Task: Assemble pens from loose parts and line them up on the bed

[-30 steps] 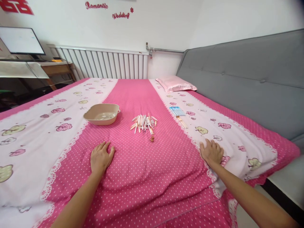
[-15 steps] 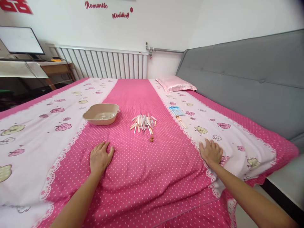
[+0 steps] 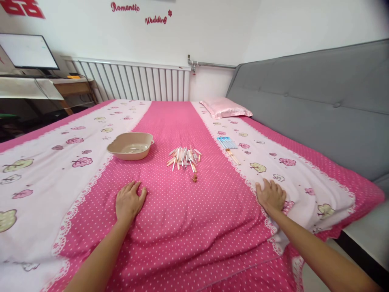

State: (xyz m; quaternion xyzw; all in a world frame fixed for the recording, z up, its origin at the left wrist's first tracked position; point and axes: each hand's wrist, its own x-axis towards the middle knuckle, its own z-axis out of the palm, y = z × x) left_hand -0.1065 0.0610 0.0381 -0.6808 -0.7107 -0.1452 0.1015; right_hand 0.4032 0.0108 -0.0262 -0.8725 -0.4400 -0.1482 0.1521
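Note:
My left hand (image 3: 130, 199) lies palm down on the pink dotted bedsheet (image 3: 182, 227), its fingers stretched out and nothing held. On the white printed strip to the right rests my right hand (image 3: 271, 195), also flat and bare. Between and beyond the hands is a loose pile of pens (image 3: 184, 157), pinkish, white and orange. A small brown object (image 3: 194, 177) lies just in front of the pile; its kind is unclear. Several blue pens (image 3: 226, 142) lie in a row at the right, with a few orange pens (image 3: 233, 157) beside them. A beige plastic basin (image 3: 131, 151) stands left of the pile.
A pink pillow (image 3: 225, 108) lies at the far right of the bed, by the grey padded headboard (image 3: 319, 105). Behind the bed are a white radiator (image 3: 130, 79) and a pipe (image 3: 215, 64). A desk (image 3: 73, 87) with a monitor (image 3: 28, 51) stands far left.
The whole view has shifted very slightly. Both hands and the things on the bed stay in place.

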